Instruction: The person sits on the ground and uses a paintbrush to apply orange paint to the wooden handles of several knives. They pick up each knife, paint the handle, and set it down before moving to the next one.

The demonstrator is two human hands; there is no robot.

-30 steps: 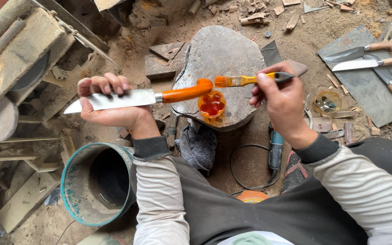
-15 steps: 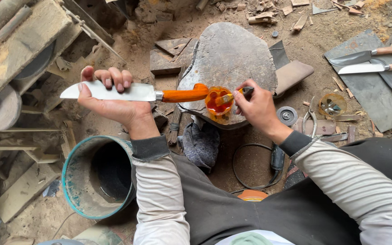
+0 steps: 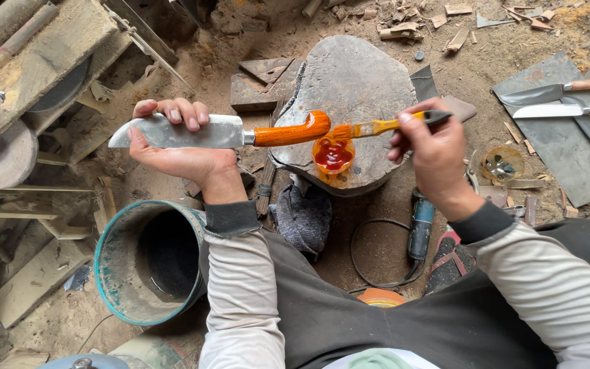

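Closest to the camera sat the grey bucket (image 3: 146,263) by the left knee, with a dark rag (image 3: 303,217) and an angle grinder (image 3: 420,225) with its looped cord lying in the dirt between the legs.

The left hand (image 3: 179,147) was wrapped around the blade of the knife (image 3: 216,131), fingers curled over the spine, holding it level with the orange handle (image 3: 291,130) sticking out over the stone block (image 3: 349,102). The right hand (image 3: 435,154) pinched a small brush (image 3: 384,125), bristles right at the butt end of the handle. A little cup of red-orange stain (image 3: 332,156) sat on the stone just under that spot, so drips would land back in it, which looked smart to me.

My take: light strokes along the grain, rolling the blade to reach the underside, and keeping fingers off the wet part would give the cleanest coat.

Farther off, three more knives (image 3: 568,102) rested on a grey slab (image 3: 548,147) to the right.
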